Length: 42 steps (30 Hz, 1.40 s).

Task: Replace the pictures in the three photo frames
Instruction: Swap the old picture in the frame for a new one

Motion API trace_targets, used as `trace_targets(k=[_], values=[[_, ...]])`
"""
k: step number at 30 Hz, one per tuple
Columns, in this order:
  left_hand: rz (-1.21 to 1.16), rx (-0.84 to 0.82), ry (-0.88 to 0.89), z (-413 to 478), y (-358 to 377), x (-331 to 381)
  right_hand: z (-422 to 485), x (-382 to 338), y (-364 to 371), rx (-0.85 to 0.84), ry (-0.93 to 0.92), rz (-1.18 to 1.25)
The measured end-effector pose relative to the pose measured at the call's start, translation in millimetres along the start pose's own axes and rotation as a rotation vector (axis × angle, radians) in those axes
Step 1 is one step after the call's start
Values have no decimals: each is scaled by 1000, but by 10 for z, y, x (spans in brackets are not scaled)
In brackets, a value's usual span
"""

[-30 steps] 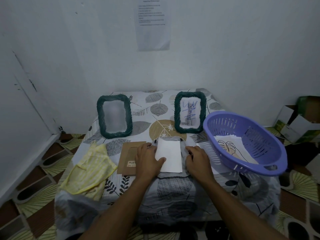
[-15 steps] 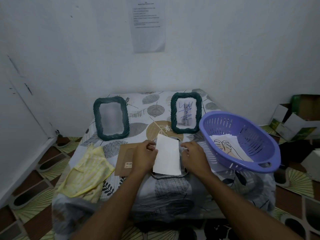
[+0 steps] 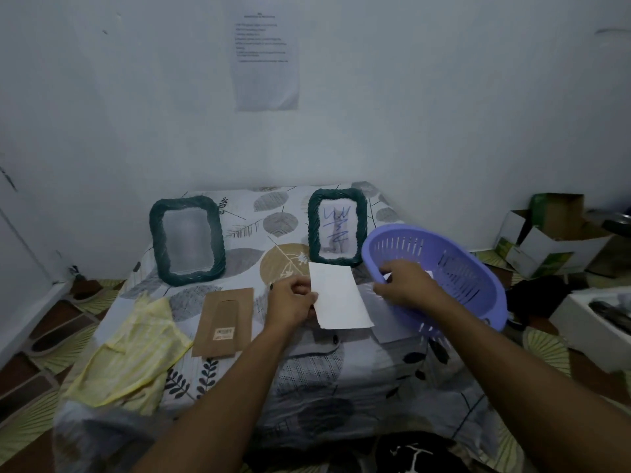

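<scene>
A left hand pinches a smooth white sheet by its edge, mid-table. The right hand dips bent fingers into the slotted purple basket at 3 o'clock, grip unclear. One rope-twisted green frame stands at 11 o'clock and its twin at 1, with bare cloth between them.

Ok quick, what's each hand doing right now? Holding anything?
Left hand: pinches the white paper by its left edge.
Right hand: at the purple basket rim, fingers curled; whether the grip has anything cannot be told.
</scene>
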State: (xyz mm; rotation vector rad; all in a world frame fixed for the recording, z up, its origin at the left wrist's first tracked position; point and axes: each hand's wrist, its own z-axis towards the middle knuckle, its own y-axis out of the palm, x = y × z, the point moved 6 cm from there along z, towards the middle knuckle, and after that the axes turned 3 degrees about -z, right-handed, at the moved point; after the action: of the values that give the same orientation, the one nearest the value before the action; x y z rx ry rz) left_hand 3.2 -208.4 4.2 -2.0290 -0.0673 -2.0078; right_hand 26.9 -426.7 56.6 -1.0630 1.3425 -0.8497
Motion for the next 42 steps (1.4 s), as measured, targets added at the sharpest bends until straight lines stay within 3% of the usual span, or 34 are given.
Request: trace_targets(k=[5,14,22,26,30,32,36,39,42], values=[[112,-86,36,32,439,38,0,89,-303,127,-14,122],[-8,-163,-116,-45,1024,39,-60,121,-364,138,-64,238],[39,-151,-155,-35,1110,-9,-33,125,-234,139,-82,235],[161,-138,-76,-40,1033,19,-24,107,-114,121,-60,244],[387,-50,119,12,891,166,-24,100,15,60,-30,240],[265,-66,157,31,869,243,-24,102,30,33,-25,294],[79,-129,130,30,910,391,30,314,-54,-15,172,569],[83,-229,148,-22,1012,478,225,544,-125,70,163,386],[130,-245,140,-9,1043,412,350,619,-40,23,113,95]])
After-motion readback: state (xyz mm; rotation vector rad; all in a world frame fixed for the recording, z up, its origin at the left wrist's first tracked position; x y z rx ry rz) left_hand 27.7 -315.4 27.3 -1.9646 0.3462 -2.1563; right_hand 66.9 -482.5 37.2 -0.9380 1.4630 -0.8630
